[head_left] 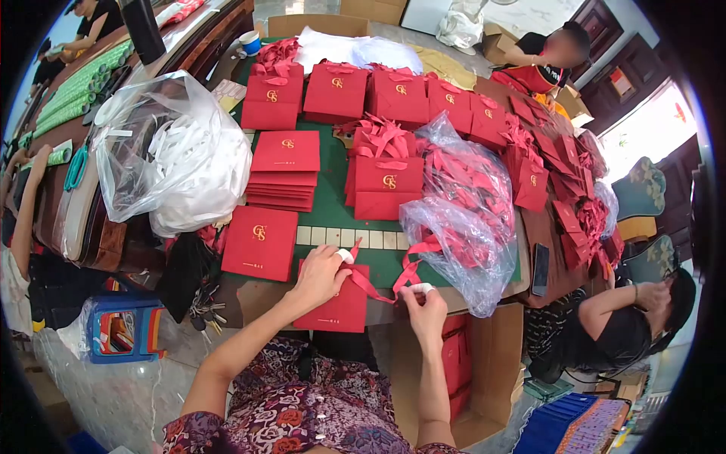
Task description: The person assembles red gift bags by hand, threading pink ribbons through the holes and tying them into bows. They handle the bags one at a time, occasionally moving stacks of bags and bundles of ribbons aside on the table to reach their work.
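Note:
A flat red gift bag [336, 312] lies at the table's near edge in front of me. My left hand [324, 274] is closed over its upper edge, with a white wrap on one finger. A red ribbon [368, 287] runs from the bag near those fingertips across to my right hand [425, 306]. The right fingers are pinched on the ribbon, and one of them also wears a white wrap. Just left of my left hand lies another red bag [259, 242] with a gold emblem. A clear plastic sack of red ribbons [473, 219] sits beyond my right hand.
Stacked red bags [283, 163] and a row of standing bags [336, 91] fill the far side. A plastic sack of white material [189, 166] is at left. An open cardboard box [495, 363] stands below right, near a phone [540, 268]. People sit around the table.

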{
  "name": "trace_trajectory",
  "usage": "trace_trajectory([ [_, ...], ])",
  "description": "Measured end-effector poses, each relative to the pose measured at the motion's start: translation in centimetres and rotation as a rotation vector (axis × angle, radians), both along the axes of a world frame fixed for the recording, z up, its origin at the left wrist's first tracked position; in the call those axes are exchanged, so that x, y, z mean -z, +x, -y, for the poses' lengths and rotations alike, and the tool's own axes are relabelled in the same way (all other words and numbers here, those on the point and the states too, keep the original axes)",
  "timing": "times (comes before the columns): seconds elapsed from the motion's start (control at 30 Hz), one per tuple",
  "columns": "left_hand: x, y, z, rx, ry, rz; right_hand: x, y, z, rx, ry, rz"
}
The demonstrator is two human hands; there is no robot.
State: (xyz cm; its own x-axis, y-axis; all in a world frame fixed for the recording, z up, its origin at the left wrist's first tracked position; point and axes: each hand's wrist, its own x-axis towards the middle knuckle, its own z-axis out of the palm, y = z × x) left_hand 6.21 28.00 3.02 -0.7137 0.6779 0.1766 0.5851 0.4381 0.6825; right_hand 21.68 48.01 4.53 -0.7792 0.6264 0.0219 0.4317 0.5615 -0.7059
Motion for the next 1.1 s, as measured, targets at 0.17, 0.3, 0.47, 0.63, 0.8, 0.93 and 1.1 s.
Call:
trace_trajectory([
  [0.17, -0.9, 1.2, 0.2, -0.031, 0.126, -0.082, 2.3, -1.2, 1.4, 0.025, 0.185, -0.036],
  [0.3, -1.5, 2.3, 1.2, -0.001, 0.196, -0.079, 2.3, -1.0, 2.1, 0.091, 0.226, -0.105],
  [0.47, -1.5, 4.0, 1.9, 0.022, 0.172, 0.087, 3.3, -1.0, 2.1, 0.117, 0.196, -0.112],
  [0.63, -1.2, 5.7, 3.0, 0.015, 0.183, 0.053, 2.3, -0.8, 4.3, 0.154, 0.093, -0.257],
  [0.8, -1.7, 6.7, 3.4, -0.030, 0.244, 0.646, 0.9, 1.0, 8.3, -0.050, 0.313, -0.384],
  [0.93, 0.4, 7.3, 3.0, -0.035, 0.539, 0.950, -0.1, 2.1, 10.9, -0.231, 0.428, -0.445],
  [1.1, 1.0, 8.3, 4.4, -0.052, 0.569, 0.944, 0.5, 3.2, 12.8, -0.307, 0.393, -0.437],
])
